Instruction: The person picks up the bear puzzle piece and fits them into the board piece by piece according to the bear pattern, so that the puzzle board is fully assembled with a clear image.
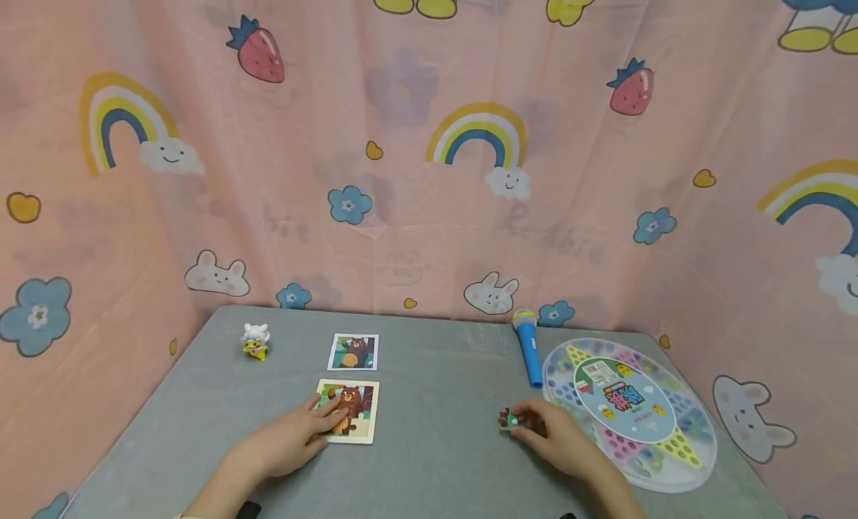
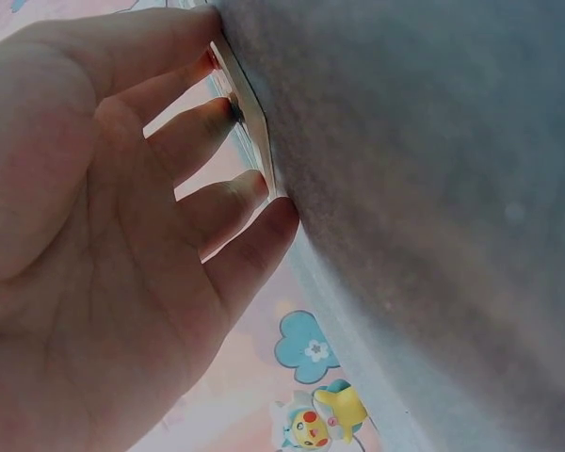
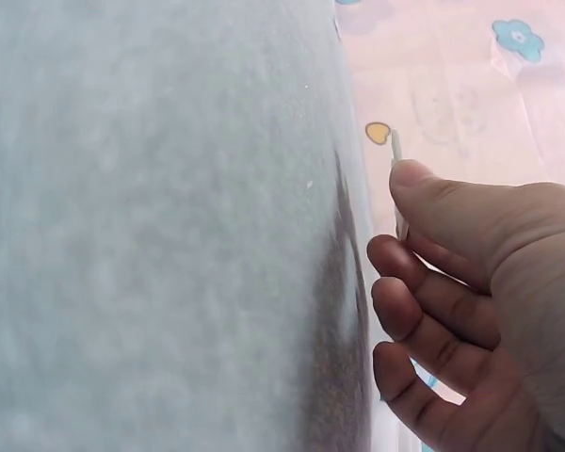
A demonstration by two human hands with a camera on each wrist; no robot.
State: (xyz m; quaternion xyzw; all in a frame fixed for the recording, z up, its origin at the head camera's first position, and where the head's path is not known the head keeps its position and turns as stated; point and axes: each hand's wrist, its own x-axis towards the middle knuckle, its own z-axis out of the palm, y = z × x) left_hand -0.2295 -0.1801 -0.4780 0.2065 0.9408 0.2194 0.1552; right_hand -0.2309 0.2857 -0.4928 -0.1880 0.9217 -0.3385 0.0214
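My left hand (image 1: pixel 284 442) rests on the left side of a small bear jigsaw puzzle (image 1: pixel 368 430), its fingers spread over the picture. The puzzle lies flat in a pale frame, with bare tray showing at its lower right. In the left wrist view, fingertips and thumb of the left hand (image 2: pixel 104 217) touch the thin board's edge. Farther right, my right hand (image 1: pixel 553 435) pinches a small green-and-brown puzzle piece (image 1: pixel 506 420) between thumb and index finger. The right wrist view has this puzzle piece (image 3: pixel 396 155) edge-on, above the cloth.
A bear picture card (image 1: pixel 354 352) lies just behind the puzzle. A little white-and-yellow figurine (image 1: pixel 255 342) stands at the back left. On the right are a blue toy microphone (image 1: pixel 529 355) and a round Chinese checkers board (image 1: pixel 697 459), close to the right forearm. Grey cloth (image 1: pixel 436 400) covers the table.
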